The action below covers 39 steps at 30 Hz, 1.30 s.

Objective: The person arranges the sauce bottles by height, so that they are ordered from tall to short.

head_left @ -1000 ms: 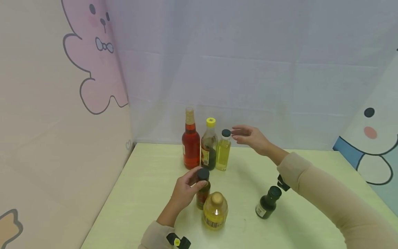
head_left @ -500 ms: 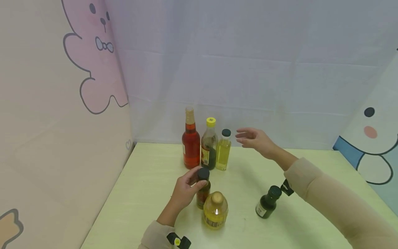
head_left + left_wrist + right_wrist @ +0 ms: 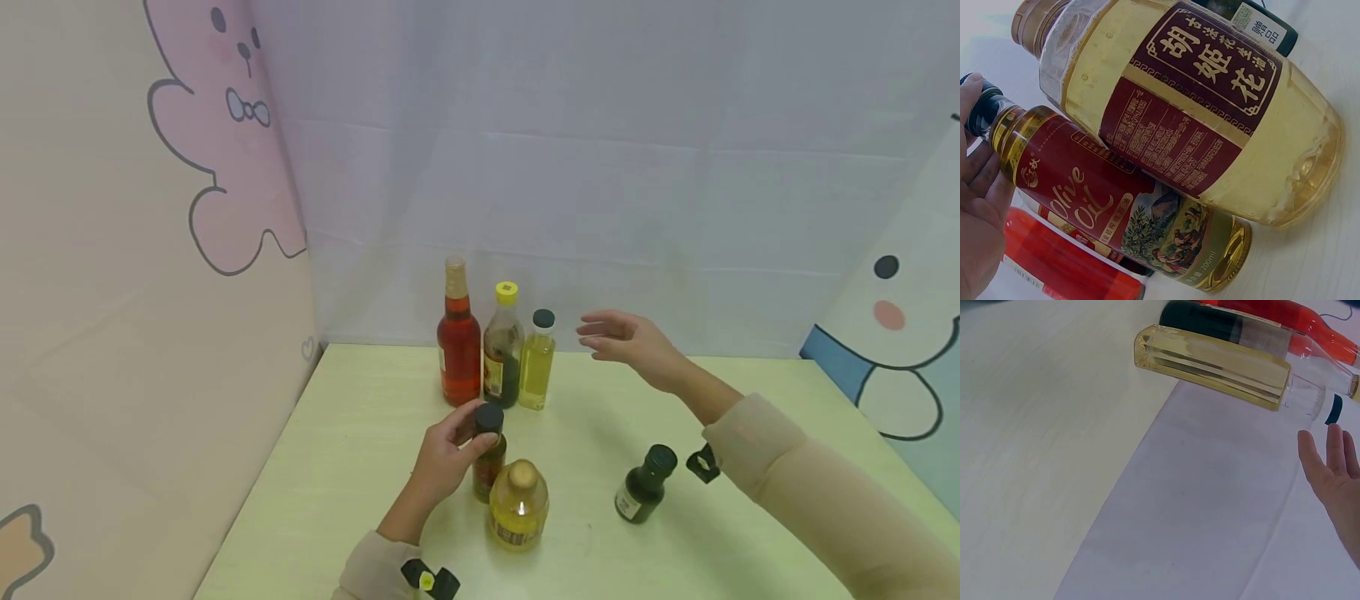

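Note:
My left hand holds the olive oil bottle by its dark-capped neck, thumb on one side and fingers on the other. That bottle stands upright on the table, close beside a peanut oil bottle with a gold cap. To the right of a slim bottle of yellow oil with a dark cap, my right hand hangs in the air with relaxed fingers, touching nothing. The slim bottle is last in a back row, after a red bottle and a yellow-capped bottle of dark liquid.
A small dark bottle with a pale label stands at the right, below my right forearm. The pale green table ends against a cloth backdrop. A printed cloth wall borders the left side.
My right hand has drawn away from the slim yellow oil bottle, moving right and slightly down. The left hand keeps its hold on the olive oil bottle.

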### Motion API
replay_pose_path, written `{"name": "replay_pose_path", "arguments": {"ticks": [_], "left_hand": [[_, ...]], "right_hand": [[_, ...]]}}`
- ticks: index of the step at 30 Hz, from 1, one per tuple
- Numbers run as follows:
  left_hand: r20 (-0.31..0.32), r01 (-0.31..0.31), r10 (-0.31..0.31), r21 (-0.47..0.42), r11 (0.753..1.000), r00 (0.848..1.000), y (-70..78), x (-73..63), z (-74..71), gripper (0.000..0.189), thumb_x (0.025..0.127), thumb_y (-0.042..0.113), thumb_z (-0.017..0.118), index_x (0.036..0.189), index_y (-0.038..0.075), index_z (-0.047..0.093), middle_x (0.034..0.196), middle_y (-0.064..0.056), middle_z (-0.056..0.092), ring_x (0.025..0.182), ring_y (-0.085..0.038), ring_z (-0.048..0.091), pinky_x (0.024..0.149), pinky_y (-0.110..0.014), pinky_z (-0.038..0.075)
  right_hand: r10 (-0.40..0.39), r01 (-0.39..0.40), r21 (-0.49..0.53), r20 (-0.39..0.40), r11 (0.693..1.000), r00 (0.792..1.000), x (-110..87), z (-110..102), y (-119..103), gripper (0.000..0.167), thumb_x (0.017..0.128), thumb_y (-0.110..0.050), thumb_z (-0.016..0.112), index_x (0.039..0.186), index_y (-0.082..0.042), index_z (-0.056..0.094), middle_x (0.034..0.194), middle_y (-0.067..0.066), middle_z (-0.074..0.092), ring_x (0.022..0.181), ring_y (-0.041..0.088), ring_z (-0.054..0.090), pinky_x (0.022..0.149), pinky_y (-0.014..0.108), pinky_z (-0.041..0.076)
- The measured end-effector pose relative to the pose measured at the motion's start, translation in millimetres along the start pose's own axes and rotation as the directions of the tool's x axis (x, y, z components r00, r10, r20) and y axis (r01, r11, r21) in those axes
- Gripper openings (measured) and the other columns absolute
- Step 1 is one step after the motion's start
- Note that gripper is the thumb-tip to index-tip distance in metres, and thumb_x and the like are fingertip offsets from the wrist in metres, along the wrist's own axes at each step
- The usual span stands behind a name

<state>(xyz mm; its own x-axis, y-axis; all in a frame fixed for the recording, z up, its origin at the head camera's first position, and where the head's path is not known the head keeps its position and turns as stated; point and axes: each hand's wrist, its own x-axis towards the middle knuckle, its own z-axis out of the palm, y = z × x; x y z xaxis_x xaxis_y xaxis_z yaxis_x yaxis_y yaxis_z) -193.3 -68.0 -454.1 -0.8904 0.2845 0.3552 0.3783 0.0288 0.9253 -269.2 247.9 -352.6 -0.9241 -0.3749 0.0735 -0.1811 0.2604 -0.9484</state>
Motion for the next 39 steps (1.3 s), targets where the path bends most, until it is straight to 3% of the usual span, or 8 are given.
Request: {"name": "replay_pose_path", "arguments": {"ticks": [3, 10, 14, 18, 28, 35, 39], "left_hand": [[-0.001, 0.006, -0.006, 0.005, 1.0, 1.0, -0.4, 0.1, -0.2, 0.04, 0.09, 0.003, 0.069, 0.128, -0.003, 0.058, 0.117, -0.018, 0.065, 0.11, -0.029, 0.062, 0.095, -0.034, 0.048], [0.002, -0.004, 0.004, 0.004, 1.0, 1.0, 0.7, 1.5, -1.7, 0.041, 0.09, 0.003, 0.069, 0.129, -0.003, 0.057, 0.117, -0.019, 0.065, 0.11, -0.03, 0.062, 0.094, -0.035, 0.048], [0.002, -0.001, 0.001, -0.001, 1.0, 1.0, -0.5, 1.2, -1.7, 0.041, 0.09, 0.003, 0.069, 0.129, -0.004, 0.057, 0.118, -0.019, 0.064, 0.111, -0.03, 0.062, 0.094, -0.035, 0.048], [-0.001, 0.004, -0.004, -0.006, 1.0, 1.0, -1.9, 0.6, -1.5, 0.041, 0.09, 0.002, 0.069, 0.129, -0.004, 0.057, 0.118, -0.019, 0.064, 0.11, -0.031, 0.062, 0.094, -0.034, 0.048], [-0.002, -0.015, 0.015, -0.006, 1.0, 1.0, -2.2, 0.0, 0.0, 0.041, 0.09, 0.002, 0.069, 0.128, -0.005, 0.057, 0.115, -0.019, 0.065, 0.108, -0.03, 0.063, 0.093, -0.034, 0.049], [-0.003, -0.023, 0.023, -0.002, 1.0, 1.0, -2.0, -1.1, 0.2, 0.039, 0.09, 0.001, 0.069, 0.127, -0.005, 0.058, 0.113, -0.018, 0.066, 0.106, -0.029, 0.063, 0.093, -0.034, 0.049], [-0.004, -0.028, 0.028, -0.003, 1.0, 1.0, -1.1, -0.1, 0.2, 0.04, 0.09, 0.001, 0.069, 0.128, -0.006, 0.057, 0.114, -0.019, 0.066, 0.107, -0.03, 0.063, 0.093, -0.034, 0.049]], "right_hand": [[-0.018, 0.018, -0.006, 0.006, 1.0, 1.0, -6.0, -1, -1, 0.048, 0.097, -0.011, 0.062, 0.137, 0.008, 0.044, 0.135, 0.027, 0.051, 0.121, 0.039, 0.052, 0.09, 0.034, 0.051], [-0.048, 0.048, 0.005, 0.03, 0.999, 0.998, -22.2, 0, -5, 0.046, 0.097, -0.007, 0.06, 0.136, 0.012, 0.043, 0.133, 0.03, 0.051, 0.111, 0.021, 0.061, 0.091, 0.035, 0.051], [-0.066, 0.066, 0.001, 0.033, 0.998, 0.997, -30.2, 0, -5, 0.046, 0.097, -0.007, 0.06, 0.135, 0.012, 0.043, 0.131, 0.028, 0.052, 0.11, 0.017, 0.062, 0.09, 0.037, 0.051], [-0.09, 0.089, 0.02, 0.031, 0.996, 0.995, -37.5, -2, -3, 0.044, 0.098, -0.006, 0.059, 0.135, 0.011, 0.044, 0.132, 0.028, 0.052, 0.112, 0.016, 0.061, 0.09, 0.035, 0.052], [-0.128, 0.125, 0.063, 0.042, 0.99, 0.991, -53.8, -7, 3, 0.036, 0.098, -0.003, 0.057, 0.132, 0.003, 0.05, 0.125, 0.003, 0.061, 0.113, 0.016, 0.06, 0.09, 0.035, 0.051], [-0.099, 0.1, -0.013, 0.051, 0.995, 0.994, -64.1, -6, 6, 0.042, 0.098, -0.006, 0.058, 0.133, 0.013, 0.045, 0.129, 0.018, 0.058, 0.111, 0.017, 0.061, 0.09, 0.034, 0.051], [-0.088, 0.089, -0.044, 0.039, 0.995, 0.995, -70.5, -4, 6, 0.042, 0.097, -0.008, 0.061, 0.132, 0.011, 0.047, 0.126, 0.014, 0.06, 0.109, 0.017, 0.063, 0.089, 0.032, 0.052]]}}
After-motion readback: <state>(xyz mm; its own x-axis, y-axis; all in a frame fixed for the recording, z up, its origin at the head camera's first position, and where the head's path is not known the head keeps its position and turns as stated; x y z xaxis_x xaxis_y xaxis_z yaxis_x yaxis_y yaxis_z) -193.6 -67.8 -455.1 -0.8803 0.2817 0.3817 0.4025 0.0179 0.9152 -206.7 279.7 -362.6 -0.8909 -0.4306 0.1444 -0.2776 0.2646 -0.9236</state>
